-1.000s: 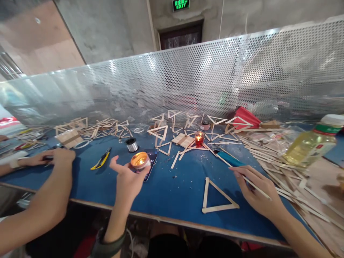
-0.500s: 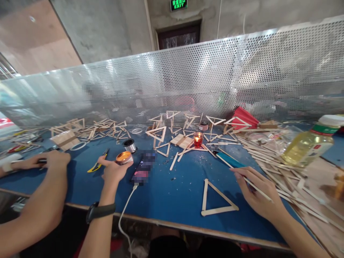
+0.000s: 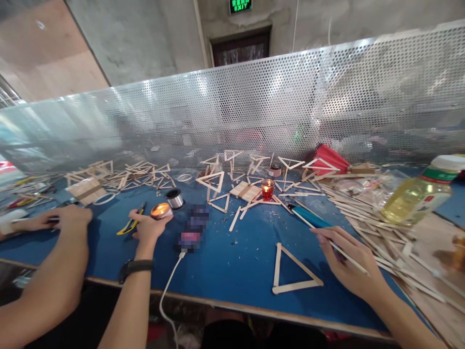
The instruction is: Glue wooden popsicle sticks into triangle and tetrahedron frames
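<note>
My left hand (image 3: 145,229), with a black watch on the wrist, is closed around a small lit tealight candle (image 3: 161,210) low over the blue table (image 3: 225,261), between a yellow utility knife (image 3: 131,224) and a phone (image 3: 192,228). My right hand (image 3: 348,264) pinches a thin wooden stick (image 3: 350,261) near the table's front right. A triangle of flat wooden sticks (image 3: 295,272) lies just left of that hand.
A lit red candle (image 3: 268,189) stands among several stick triangles at the back. A wire spool (image 3: 175,198), a blue lighter (image 3: 310,216), an oil bottle (image 3: 417,195) and loose sticks (image 3: 378,218) lie around. Another person's hand (image 3: 69,216) rests at left. A perforated metal screen (image 3: 254,111) backs the table.
My left hand has carried the tealight leftward and down, from above the phone to beside the yellow knife. My right hand has hardly moved.
</note>
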`<move>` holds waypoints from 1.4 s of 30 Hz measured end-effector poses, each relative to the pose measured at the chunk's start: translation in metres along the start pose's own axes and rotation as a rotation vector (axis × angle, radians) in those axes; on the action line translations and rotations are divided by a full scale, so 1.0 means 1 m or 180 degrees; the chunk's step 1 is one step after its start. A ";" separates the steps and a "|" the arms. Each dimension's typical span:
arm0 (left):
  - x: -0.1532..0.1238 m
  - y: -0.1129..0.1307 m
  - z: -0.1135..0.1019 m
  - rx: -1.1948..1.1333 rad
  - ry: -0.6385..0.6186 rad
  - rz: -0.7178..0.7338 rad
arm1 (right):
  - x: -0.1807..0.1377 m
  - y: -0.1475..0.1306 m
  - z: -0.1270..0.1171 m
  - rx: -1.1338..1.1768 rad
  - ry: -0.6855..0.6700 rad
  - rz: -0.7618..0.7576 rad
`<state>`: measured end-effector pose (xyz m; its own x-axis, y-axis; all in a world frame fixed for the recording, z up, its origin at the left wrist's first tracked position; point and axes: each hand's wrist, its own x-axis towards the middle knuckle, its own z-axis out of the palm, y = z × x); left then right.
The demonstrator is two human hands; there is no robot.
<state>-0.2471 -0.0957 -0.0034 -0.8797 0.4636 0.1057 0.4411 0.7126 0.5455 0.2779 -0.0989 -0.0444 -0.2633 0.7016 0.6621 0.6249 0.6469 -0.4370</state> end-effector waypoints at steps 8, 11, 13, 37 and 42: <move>-0.007 0.001 -0.008 -0.0018 0.0045 -0.0025 | 0.001 0.000 0.000 0.0070 -0.0048 -0.0020; -0.043 0.009 -0.021 -0.0119 0.0299 0.0177 | 0.001 -0.001 0.001 0.0064 -0.0031 -0.0026; -0.077 0.021 -0.026 -0.0341 0.0594 0.0649 | 0.003 -0.003 0.000 0.0068 -0.0048 -0.0016; -0.216 0.161 0.130 -0.1695 -0.2321 0.3334 | 0.071 0.044 0.042 0.1320 0.0533 0.1296; -0.223 0.162 0.130 -0.1644 -0.2325 0.3418 | 0.072 0.033 0.040 0.1643 0.0506 0.1321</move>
<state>0.0440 -0.0154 -0.0466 0.2030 0.9329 0.2976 0.5772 -0.3595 0.7332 0.2502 -0.0155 -0.0357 0.0584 0.8956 0.4410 0.2098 0.4209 -0.8825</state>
